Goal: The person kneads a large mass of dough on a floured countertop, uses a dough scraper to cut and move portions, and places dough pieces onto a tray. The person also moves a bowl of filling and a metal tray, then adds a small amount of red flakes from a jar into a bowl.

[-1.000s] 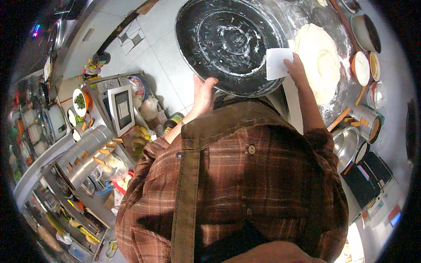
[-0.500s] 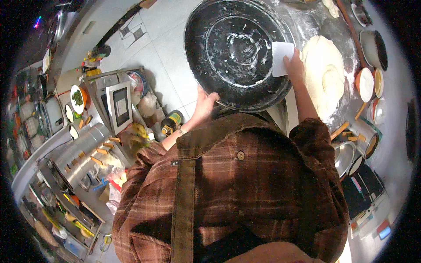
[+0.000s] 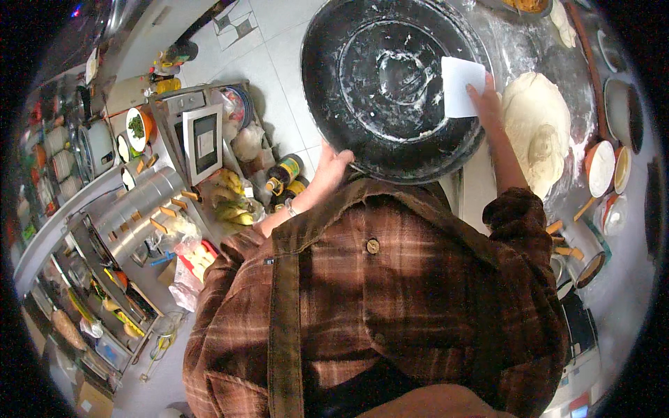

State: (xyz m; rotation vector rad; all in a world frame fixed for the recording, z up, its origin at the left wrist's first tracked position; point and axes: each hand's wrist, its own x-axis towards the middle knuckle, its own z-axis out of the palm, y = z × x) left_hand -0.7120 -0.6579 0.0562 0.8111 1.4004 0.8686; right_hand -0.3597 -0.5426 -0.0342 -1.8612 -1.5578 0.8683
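Note:
My left hand [image 3: 331, 171] grips the near-left rim of a large black basin [image 3: 362, 157], thumb over the edge. The basin is tilted so its inside faces me, and white flour residue streaks its ringed bottom. My right hand [image 3: 486, 103] pinches a flat white dough scraper [image 3: 463, 87], which lies against the inner right side of the basin. Just right of that hand, a big pale mass of dough [image 3: 533, 132] rests on the floured dark worktop [image 3: 512, 42].
Along the worktop's right side are a wooden rod [image 3: 589, 76], a grey pot [image 3: 622, 111] and an orange bowl of white powder [image 3: 599, 169]. To the left stand a white oven-like appliance [image 3: 204, 143], dark bottles [image 3: 284, 171] and bananas [image 3: 230, 202]. Pale floor tiles [image 3: 279, 76] lie beyond.
The whole view has shifted, so most things appear farther right. The scraper sits slightly higher along the basin's inner right side. Both hands keep their holds.

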